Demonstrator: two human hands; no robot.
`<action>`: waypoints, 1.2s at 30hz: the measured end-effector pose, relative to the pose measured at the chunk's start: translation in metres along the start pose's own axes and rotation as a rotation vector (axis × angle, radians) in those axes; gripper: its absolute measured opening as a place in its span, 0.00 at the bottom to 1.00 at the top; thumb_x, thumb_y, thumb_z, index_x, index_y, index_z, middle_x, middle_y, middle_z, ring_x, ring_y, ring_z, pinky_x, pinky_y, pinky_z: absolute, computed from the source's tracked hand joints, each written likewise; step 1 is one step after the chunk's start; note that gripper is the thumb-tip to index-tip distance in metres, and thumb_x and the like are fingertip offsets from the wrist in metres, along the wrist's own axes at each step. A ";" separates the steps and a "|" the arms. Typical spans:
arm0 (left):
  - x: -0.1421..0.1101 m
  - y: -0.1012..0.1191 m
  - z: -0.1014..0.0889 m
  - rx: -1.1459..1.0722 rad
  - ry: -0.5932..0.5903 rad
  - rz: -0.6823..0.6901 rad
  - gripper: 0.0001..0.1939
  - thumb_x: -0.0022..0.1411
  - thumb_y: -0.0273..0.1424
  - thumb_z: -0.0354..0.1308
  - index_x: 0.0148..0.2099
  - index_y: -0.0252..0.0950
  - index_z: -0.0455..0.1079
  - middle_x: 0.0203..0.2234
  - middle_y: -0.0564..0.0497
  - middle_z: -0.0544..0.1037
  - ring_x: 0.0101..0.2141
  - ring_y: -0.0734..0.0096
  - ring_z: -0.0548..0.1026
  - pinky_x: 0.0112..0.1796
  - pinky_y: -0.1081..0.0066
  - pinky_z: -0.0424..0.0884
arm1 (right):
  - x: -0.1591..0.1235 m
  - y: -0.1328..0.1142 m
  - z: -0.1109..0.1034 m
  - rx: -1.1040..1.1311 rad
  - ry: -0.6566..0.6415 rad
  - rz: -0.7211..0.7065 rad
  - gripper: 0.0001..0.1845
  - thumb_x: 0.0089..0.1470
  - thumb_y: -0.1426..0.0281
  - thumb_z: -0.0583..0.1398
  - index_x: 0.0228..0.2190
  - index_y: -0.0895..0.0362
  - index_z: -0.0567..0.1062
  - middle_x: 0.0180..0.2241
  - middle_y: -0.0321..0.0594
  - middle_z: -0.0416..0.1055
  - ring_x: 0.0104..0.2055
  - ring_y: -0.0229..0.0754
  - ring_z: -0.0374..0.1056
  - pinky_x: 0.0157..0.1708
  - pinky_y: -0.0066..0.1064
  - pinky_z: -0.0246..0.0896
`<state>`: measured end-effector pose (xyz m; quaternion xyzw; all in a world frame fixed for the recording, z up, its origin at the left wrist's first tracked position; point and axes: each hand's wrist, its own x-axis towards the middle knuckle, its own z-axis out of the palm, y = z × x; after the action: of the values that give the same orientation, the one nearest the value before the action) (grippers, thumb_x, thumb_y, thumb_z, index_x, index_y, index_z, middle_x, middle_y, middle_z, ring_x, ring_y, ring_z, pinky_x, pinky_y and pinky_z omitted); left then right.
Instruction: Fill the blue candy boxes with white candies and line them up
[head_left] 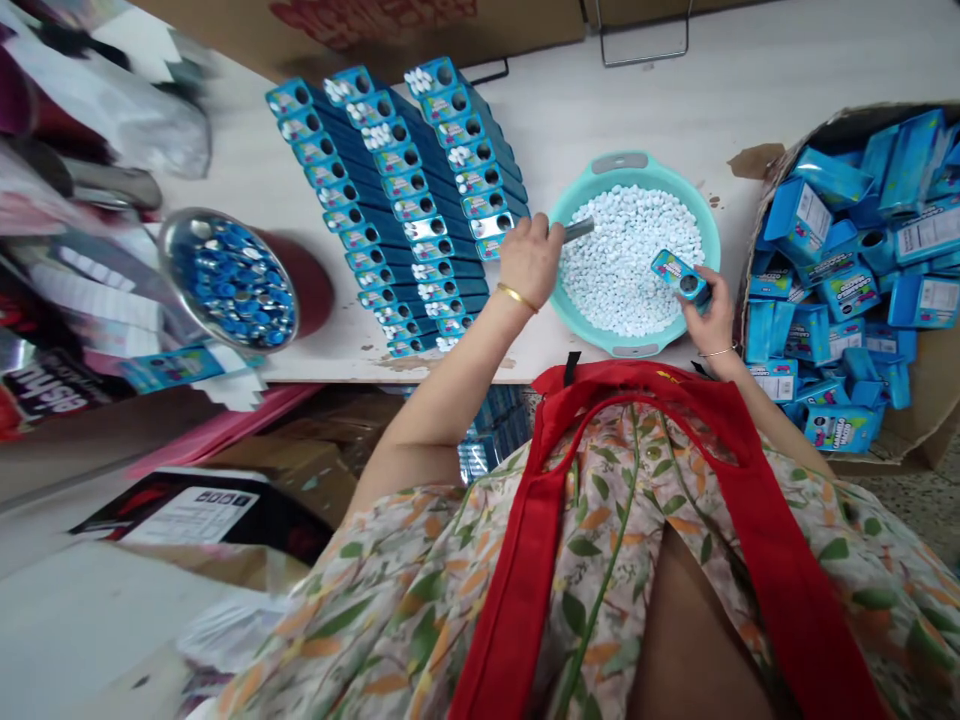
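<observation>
My left hand is closed around a narrow grey metal tool, whose tip reaches over the left side of a turquoise basin. Small white candies fill much of that basin. In my right hand is a small blue candy box, tilted above the candies, with a round hole in its end. Close to my left hand stand three rows of similar blue boxes. White candies show at the ends of several of them.
At right, a cardboard carton holds many loose blue boxes. A metal bowl of blue and silver pieces stands at left. Brown cardboard and a wire handle line the back of the white table. Bags and packages crowd the left edge.
</observation>
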<state>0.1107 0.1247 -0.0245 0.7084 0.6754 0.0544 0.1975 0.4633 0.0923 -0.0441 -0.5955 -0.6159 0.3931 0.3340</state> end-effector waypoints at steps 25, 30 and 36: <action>-0.029 0.039 -0.029 -0.404 -0.223 0.340 0.16 0.75 0.36 0.58 0.60 0.38 0.74 0.49 0.41 0.80 0.51 0.50 0.79 0.56 0.51 0.77 | 0.012 0.000 -0.009 -0.049 -0.018 -0.003 0.29 0.60 0.48 0.66 0.57 0.48 0.76 0.59 0.49 0.79 0.66 0.62 0.73 0.75 0.64 0.64; -0.024 0.078 -0.065 -0.202 -0.229 0.373 0.12 0.74 0.31 0.58 0.56 0.38 0.76 0.46 0.43 0.79 0.50 0.49 0.81 0.53 0.51 0.78 | 0.012 -0.002 0.004 -0.113 -0.150 -0.098 0.24 0.62 0.55 0.63 0.57 0.47 0.77 0.61 0.49 0.79 0.68 0.63 0.73 0.75 0.62 0.65; -0.040 0.139 -0.098 0.071 -0.172 0.352 0.12 0.78 0.27 0.53 0.55 0.36 0.77 0.43 0.40 0.80 0.50 0.51 0.80 0.48 0.56 0.78 | 0.009 0.016 0.017 -0.156 -0.116 -0.250 0.23 0.65 0.60 0.59 0.59 0.50 0.74 0.59 0.51 0.79 0.64 0.61 0.75 0.69 0.62 0.72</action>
<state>0.2036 0.1042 0.1216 0.8240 0.5234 0.0033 0.2168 0.4554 0.0996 -0.0662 -0.5144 -0.7321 0.3333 0.2972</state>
